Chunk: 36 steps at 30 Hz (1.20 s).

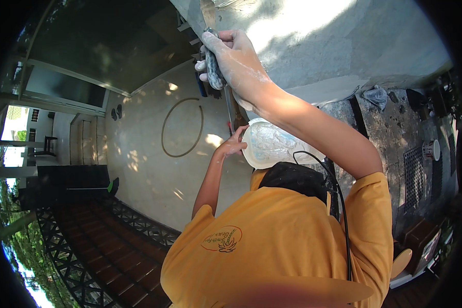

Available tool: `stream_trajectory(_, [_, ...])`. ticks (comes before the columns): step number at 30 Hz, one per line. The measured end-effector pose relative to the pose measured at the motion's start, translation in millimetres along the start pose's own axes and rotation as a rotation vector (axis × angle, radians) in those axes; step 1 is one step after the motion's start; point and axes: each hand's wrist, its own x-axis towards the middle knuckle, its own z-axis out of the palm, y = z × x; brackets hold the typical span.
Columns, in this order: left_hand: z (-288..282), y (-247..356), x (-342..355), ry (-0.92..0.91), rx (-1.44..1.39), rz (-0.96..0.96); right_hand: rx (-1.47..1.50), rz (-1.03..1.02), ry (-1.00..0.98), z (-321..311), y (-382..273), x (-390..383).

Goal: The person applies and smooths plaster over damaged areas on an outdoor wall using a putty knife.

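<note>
head view: your right hand (238, 56) grip is closed around a paste-caked trowel handle (213, 59), raised against the grey plastered wall (313, 46). your left hand (234, 143) grips the rim of a white plaster-smeared tray (272, 146), held at chest level just below the trowel.

Tool blade (208, 13) — cut off at the top edge; tray (272, 145) partly behind the forearm.

Orange short-sleeved shirt (272, 231) with round chest emblem, black cable (339, 195), plaster-dusted hand (238, 56)
</note>
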Motion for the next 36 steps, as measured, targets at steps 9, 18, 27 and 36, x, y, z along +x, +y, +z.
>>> stream_trajectory(9, [-1.1, -16.3, 4.8, -0.044, -0.18, 0.087, -1.547, -1.054, -0.029, -121.9, -46.6, 62.8])
stream_trajectory(18, [-6.6, -23.4, 26.1, -0.086, -0.109, 0.068, -2.027, -1.225, -0.055, -163.2, -103.9, 79.1])
stream_trajectory(27, [-12.5, -10.3, 29.5, -0.131, -0.111, 0.014, -1.83, -1.386, -0.256, -131.5, -121.5, 78.5])
stream_trajectory(36, [-12.8, -7.2, 32.7, -0.155, -0.116, 0.015, -1.896, -1.379, -0.265, -136.2, -126.2, 94.8])
